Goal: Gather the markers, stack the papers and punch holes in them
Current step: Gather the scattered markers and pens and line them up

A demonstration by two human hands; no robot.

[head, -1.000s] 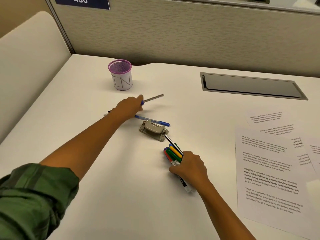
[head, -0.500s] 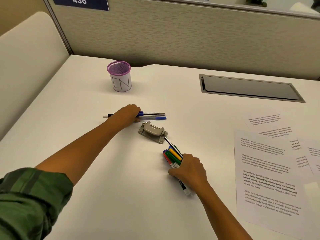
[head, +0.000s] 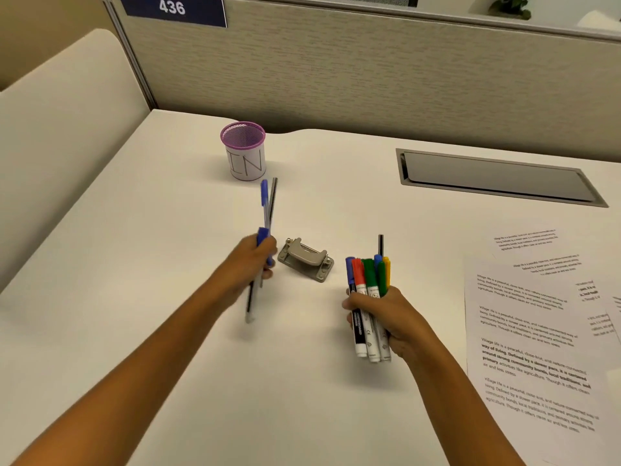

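My left hand (head: 250,264) is closed around a few pens (head: 267,210), blue-capped and dark, held upright above the desk. My right hand (head: 383,314) grips a bundle of markers (head: 368,287) with blue, red, green and yellow caps pointing up. Between the two hands a grey hole punch (head: 305,260) lies on the white desk (head: 168,264). Several printed papers (head: 531,331) lie loosely overlapped at the right. A purple mesh cup (head: 243,151) labelled "IN" stands at the back, beyond the pens.
A grey cable tray lid (head: 497,178) is set into the desk at the back right. A beige partition wall (head: 369,68) closes off the far edge, with a sign "436" (head: 171,8) on it. A cream panel (head: 60,129) borders the left side.
My left hand swept the pens together on the desk, picked them up and pulled back toward me. My right hand lifted its markers off the desk and turned them upright.
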